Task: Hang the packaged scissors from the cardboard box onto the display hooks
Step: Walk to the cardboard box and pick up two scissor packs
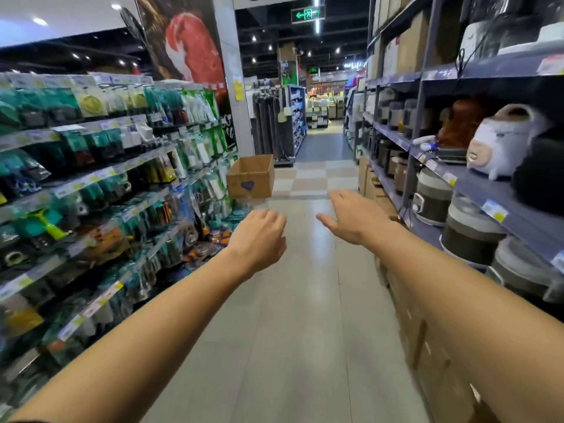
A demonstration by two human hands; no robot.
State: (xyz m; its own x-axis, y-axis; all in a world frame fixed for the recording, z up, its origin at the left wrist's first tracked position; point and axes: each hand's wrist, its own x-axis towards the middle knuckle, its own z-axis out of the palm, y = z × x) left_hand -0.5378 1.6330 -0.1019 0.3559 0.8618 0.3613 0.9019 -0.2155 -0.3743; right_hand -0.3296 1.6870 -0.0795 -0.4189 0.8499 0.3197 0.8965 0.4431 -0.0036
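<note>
An open brown cardboard box (251, 176) with a purple mark on its front stands ahead in the aisle, on something blurred beneath it. Its contents are hidden by its walls. On the left runs a display rack (91, 178) of hooks crowded with packaged kitchen tools. Both my arms reach forward over the floor. My left hand (258, 238) is loosely curled and holds nothing, below and short of the box. My right hand (355, 215) is spread flat with fingers apart, to the right of the box. No scissors package can be made out.
Grey shelves (476, 178) on the right carry rice cookers and a white pig-shaped cooker (500, 141), with cardboard cartons (427, 340) along the floor below. A pillar with a meat poster (189, 47) stands behind the rack. The tiled aisle (305, 300) runs on ahead.
</note>
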